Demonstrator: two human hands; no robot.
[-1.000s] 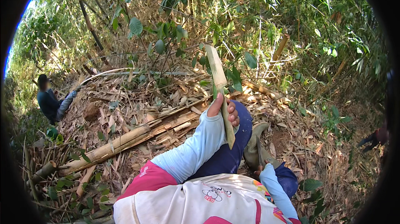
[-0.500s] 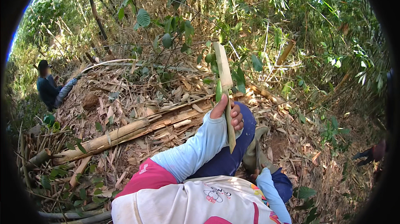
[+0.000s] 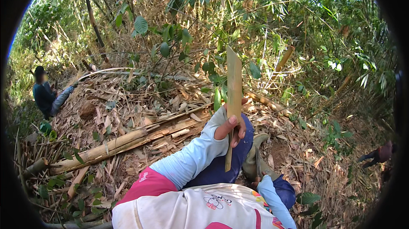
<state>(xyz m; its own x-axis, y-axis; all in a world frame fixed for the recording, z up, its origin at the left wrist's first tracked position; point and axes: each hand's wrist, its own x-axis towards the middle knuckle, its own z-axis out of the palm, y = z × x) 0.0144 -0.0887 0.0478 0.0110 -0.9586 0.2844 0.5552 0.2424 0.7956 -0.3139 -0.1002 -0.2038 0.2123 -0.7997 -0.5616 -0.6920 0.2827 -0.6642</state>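
Observation:
My left hand (image 3: 232, 127) is raised in front of me, closed around a flat, pale green strip of bamboo (image 3: 234, 80). The strip stands nearly upright, its squared top among the leaves and its thin lower end hanging below my fingers over my dark blue trouser knee (image 3: 215, 170). My left arm wears a light blue sleeve. My right forearm (image 3: 272, 197), in the same blue sleeve, lies low at the lower right. The right hand itself is hidden down by my green rubber boot (image 3: 255, 161).
A long split bamboo pole (image 3: 123, 141) lies across dry leaf litter on the slope to my left. A seated person in dark clothes (image 3: 46, 95) is at the far left, and another person (image 3: 379, 154) is at the far right. Dense bamboo and leafy shrubs stand ahead.
The bamboo strip leaned left before and now stands nearly upright in my left hand. The hand has shifted slightly to the right.

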